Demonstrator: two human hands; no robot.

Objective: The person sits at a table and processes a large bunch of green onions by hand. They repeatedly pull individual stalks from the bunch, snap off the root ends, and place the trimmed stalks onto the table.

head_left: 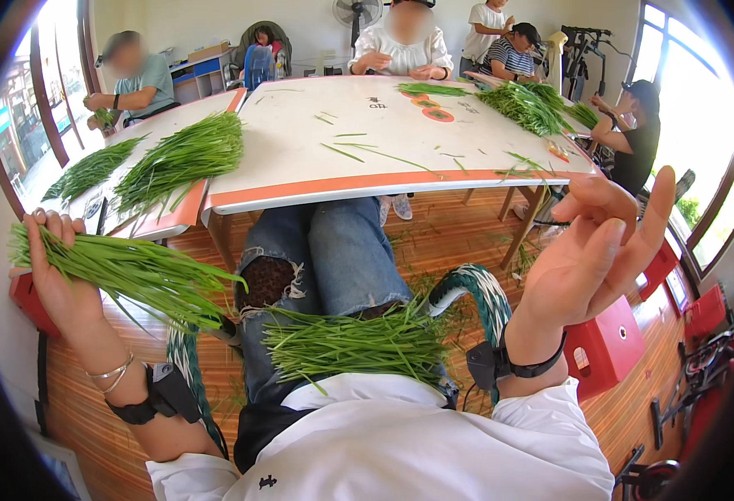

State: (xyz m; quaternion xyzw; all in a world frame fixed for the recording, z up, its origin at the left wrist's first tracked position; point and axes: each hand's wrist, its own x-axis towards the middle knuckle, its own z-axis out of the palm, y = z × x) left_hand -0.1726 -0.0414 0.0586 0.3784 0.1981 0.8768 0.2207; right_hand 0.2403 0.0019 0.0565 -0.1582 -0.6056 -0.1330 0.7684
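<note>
My left hand (60,263) grips a bunch of long green leaf stalks (147,266) near their pale ends, with the leafy tips hanging to the right. My right hand (592,250) is raised on the other side, fingers spread and bent, holding nothing. A loose pile of the same stalks (354,344) lies crosswise on my lap, over my ripped jeans (348,250). On the side table beyond my left hand rest a thick heap of stalks (185,156) and a smaller bundle (94,169).
A white table (291,138) with an orange border stands before me, bearing scattered leaf bits. More green bundles (523,106) lie at its far right. Several people sit around the tables. Beside my right arm is a red plastic stool (605,351). Woven chair arms (483,291) flank me.
</note>
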